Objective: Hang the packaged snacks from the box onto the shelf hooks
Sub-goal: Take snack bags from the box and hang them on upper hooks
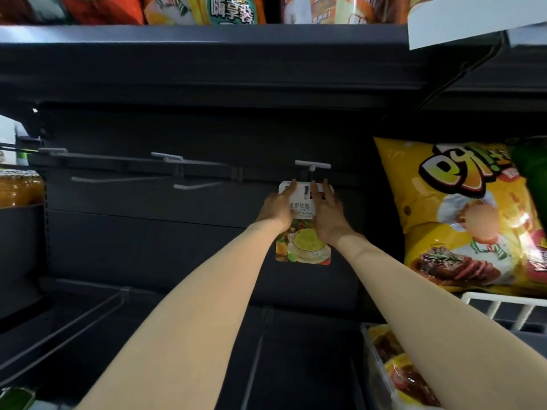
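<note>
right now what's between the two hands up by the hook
In the head view, the snack packet lies between the left hand and right hand; its hang hole sits just under the hook.

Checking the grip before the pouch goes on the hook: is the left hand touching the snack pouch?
Touching. The head view shows the left hand laid against the snack pouch's left edge, fingers overlapping its white top.

Colours: dark shelf, white hooks, bright packs.
Shelf panel dark grey/black. Hooks white. Held snack pouch: white top with dark print, lower half yellow-green cup picture, orange and red edges. Big chip bag yellow, orange lettering, brown meat picture. Jars far left orange.
</note>
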